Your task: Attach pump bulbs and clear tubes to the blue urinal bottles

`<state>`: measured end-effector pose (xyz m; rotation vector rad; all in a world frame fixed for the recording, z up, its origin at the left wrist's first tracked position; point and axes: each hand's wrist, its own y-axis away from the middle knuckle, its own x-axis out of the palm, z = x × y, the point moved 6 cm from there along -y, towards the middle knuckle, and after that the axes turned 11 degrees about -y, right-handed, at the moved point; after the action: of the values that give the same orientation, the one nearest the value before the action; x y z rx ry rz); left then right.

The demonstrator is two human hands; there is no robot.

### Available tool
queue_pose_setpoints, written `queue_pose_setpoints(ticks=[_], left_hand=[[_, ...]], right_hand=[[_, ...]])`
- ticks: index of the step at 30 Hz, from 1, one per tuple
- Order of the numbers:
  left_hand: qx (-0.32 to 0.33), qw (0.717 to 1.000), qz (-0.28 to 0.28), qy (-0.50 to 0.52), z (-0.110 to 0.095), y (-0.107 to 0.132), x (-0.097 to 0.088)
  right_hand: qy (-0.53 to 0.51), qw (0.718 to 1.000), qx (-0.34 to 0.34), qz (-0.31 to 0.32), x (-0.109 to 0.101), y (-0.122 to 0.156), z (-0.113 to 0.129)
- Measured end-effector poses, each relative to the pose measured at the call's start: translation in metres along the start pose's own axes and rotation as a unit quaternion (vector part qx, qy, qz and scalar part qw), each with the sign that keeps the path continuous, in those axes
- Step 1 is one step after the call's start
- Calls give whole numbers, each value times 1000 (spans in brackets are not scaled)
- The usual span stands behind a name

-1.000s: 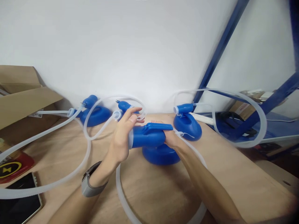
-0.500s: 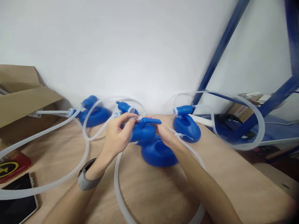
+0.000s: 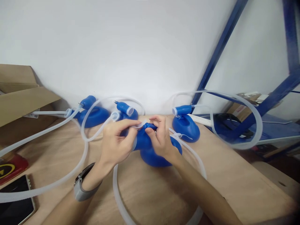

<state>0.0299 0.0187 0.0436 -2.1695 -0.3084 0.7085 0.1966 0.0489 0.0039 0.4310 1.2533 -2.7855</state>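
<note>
A blue plastic vessel (image 3: pixel 152 154) with a round base and a thick neck stands on the wooden table in front of me. My left hand (image 3: pixel 116 143) is closed round its neck from the left, thumb and forefinger pinching a small clear piece at the top. My right hand (image 3: pixel 160 137) is closed over the neck from the right, fingertips pressing the blue part on top. A translucent white tube (image 3: pixel 117 193) loops from the vessel toward me. A grey watch is on my left wrist.
Three more blue vessels stand by the wall: one (image 3: pixel 93 114) at the left, one (image 3: pixel 126 111) behind my hands, one (image 3: pixel 185 123) at the right, each with white tubing (image 3: pixel 253 125). A cardboard box (image 3: pixel 21 100), a phone (image 3: pixel 14 207) and a blue rack (image 3: pixel 269 103) flank the table (image 3: pixel 234 175).
The long blue piece that stuck out to the right a second ago has swung in and down onto the neck. My right hand moved from behind the vessel onto its top; my left fingers closed.
</note>
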Motion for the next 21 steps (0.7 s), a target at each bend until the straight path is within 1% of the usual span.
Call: queue_pose_setpoints(ticks=[2, 4, 6, 7, 8, 10, 12, 13, 16, 19, 21], left_hand=[[36, 999, -15, -8, -3, 2, -1], [88, 996, -19, -3, -6, 3, 0], [119, 993, -17, -3, -5, 3, 1], [121, 993, -5, -6, -4, 2, 2], [113, 993, 15, -7, -2, -1, 5], [73, 994, 76, 4, 2, -6, 11], [20, 990, 134, 39, 5, -10, 17], [-9, 987, 149, 60, 6, -11, 18], [-87, 978, 154, 107, 12, -10, 19], [-136, 977, 128, 102, 18, -7, 17], [-150, 978, 115, 83, 21, -5, 15]], right_hand=[[5, 999, -10, 40, 0, -5, 6], [19, 996, -10, 85, 0, -10, 11], [27, 994, 12, 109, -2, -14, 12], [27, 993, 29, 114, -2, -15, 10], [23, 992, 45, 117, -3, -16, 9], [11, 991, 65, 115, -3, -16, 7], [14, 994, 65, 91, -5, -16, 9], [20, 995, 61, 75, -6, -15, 11], [7, 996, 66, 52, -6, -12, 16], [-55, 990, 107, 71, -3, -8, 17], [-84, 983, 136, 86, -2, -7, 18]])
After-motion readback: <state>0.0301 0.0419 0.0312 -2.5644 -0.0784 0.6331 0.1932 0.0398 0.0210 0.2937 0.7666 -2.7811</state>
